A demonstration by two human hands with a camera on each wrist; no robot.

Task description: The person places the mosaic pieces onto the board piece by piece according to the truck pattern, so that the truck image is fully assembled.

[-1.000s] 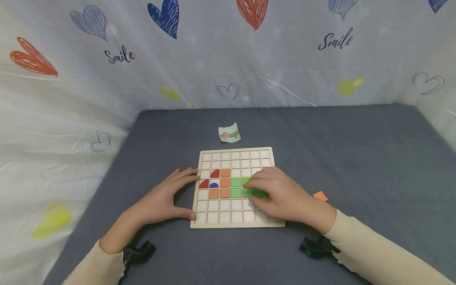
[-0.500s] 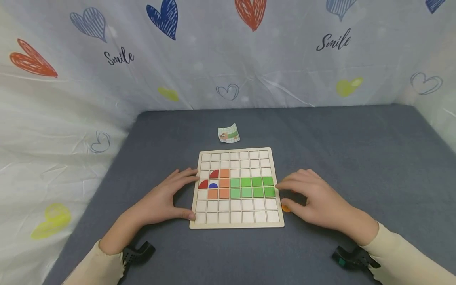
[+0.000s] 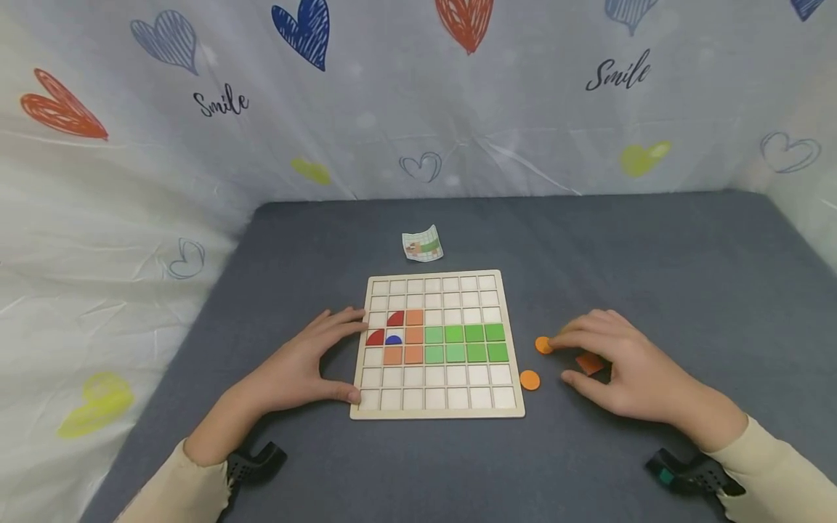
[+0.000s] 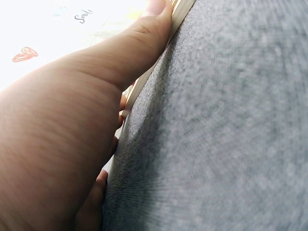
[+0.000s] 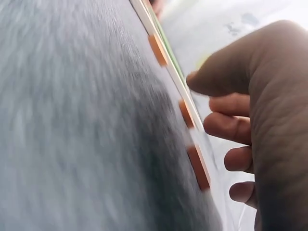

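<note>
A light wooden grid board [image 3: 437, 399] lies flat on the table. Red, blue, orange and green pieces fill several cells in its middle rows. My left hand [image 3: 294, 362] rests at the board's left edge, its thumb and fingertips touching the rim; the left wrist view shows the thumb on it. Right of the board my right hand [image 3: 634, 363] hovers with bent, parted fingers and nothing between them. Below it lies an orange square tile [image 3: 591, 363], partly covered. One orange disc [image 3: 543, 345] is by the index fingertip; another orange disc [image 3: 530, 380] lies close to the board.
Behind the board lies a small printed card [image 3: 422, 244] with a coloured grid picture. Dark grey cloth [image 3: 314, 240] covers the table. A white curtain [image 3: 510, 94] with hearts stands along the back and sides.
My right hand has moved right, off the board and over the orange square tile, uncovering the green squares and both orange discs. My left hand has stayed at the board's edge.
</note>
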